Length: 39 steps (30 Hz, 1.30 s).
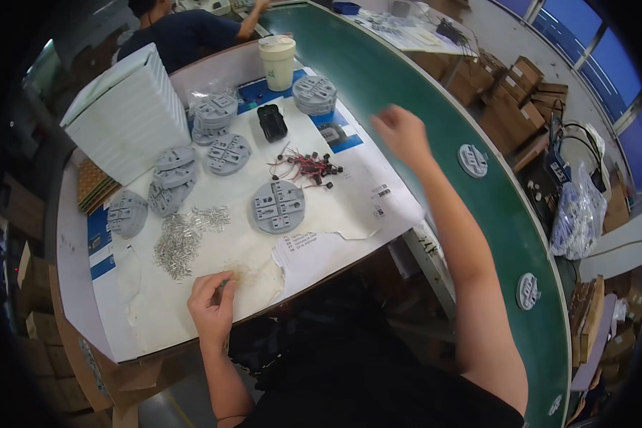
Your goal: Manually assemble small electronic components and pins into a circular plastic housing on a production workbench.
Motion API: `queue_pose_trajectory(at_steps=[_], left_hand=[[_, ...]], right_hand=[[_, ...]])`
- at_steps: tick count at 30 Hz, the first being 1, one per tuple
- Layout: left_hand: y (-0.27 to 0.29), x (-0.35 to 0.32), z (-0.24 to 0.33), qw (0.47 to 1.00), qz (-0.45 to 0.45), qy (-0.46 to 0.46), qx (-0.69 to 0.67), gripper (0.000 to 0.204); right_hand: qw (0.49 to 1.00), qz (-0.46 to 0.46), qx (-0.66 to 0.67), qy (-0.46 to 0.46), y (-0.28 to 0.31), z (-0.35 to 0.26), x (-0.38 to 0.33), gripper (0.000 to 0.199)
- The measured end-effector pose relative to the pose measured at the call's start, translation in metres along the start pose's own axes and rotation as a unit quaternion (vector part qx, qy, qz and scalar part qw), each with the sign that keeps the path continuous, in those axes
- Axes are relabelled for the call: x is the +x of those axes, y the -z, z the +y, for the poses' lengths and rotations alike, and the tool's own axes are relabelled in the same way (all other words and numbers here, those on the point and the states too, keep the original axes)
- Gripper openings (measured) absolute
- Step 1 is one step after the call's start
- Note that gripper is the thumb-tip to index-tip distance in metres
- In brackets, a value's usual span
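The left hand (212, 303) rests at the table's (75, 285) near edge, fingers pinched on something small. At its eleven o'clock lies a pile of metal pins (180, 242); at one o'clock, a grey disc (278, 206). The right hand (403, 133) hovers blurred over the green conveyor belt (435, 114).
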<state>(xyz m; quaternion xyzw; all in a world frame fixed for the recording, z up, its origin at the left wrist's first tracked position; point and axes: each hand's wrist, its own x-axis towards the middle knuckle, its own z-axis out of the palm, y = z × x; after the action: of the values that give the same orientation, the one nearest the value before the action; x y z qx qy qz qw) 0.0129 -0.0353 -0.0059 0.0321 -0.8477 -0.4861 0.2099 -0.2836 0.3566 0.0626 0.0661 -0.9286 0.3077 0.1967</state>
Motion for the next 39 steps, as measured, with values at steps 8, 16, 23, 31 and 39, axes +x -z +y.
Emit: queue_pose_trajectory(at_steps=[8,16,23,31,39], left_hand=[[-0.002,0.004,0.003,0.999,0.014,0.038,0.013,0.013],[0.006,0.003,-0.008,0.987,0.131,-0.083,-0.032,0.052],[0.007,0.012,0.024,0.992,-0.092,-0.032,0.084,0.090],[0.012,0.017,0.016,0.987,-0.151,-0.021,0.060,0.091],[0.008,0.016,0.015,0.986,-0.149,-0.027,0.066,0.091]], right_hand=[[0.986,-0.035,-0.113,-0.118,-0.122,-0.018,0.146,0.051],[0.982,-0.168,0.068,0.061,-0.044,-0.110,0.043,0.032],[0.906,-0.370,0.090,0.187,-0.062,-0.178,-0.128,0.020],[0.923,-0.290,-0.027,0.250,-0.144,-0.228,-0.079,0.021],[0.892,-0.392,0.125,0.186,-0.159,-0.224,-0.048,0.018]])
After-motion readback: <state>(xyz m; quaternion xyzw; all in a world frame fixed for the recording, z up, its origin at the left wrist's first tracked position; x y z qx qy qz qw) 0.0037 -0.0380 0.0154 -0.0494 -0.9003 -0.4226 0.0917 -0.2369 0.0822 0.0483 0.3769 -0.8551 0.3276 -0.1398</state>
